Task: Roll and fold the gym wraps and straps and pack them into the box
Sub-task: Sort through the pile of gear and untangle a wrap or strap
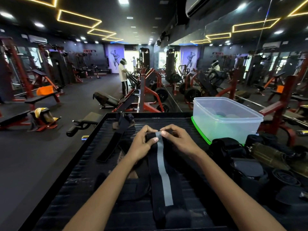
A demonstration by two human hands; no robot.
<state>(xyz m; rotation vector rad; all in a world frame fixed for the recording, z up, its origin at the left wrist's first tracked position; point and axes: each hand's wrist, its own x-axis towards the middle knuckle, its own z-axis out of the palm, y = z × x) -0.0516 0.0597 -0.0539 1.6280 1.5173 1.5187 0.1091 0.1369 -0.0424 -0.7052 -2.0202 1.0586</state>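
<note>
Head camera looks forward and down, close over the platform (pixel 93 157).

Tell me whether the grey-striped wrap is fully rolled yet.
Only partly rolled: both hands, left hand and right hand, pinch a small roll at the far end of the grey-striped wrap; the rest lies flat.

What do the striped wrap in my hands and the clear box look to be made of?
Wrap: seemingly woven elastic fabric, matte black with a grey stripe; it lies limp and rolls at the end. Box: translucent plastic, slightly glossy; dark shapes show through its walls.
</note>
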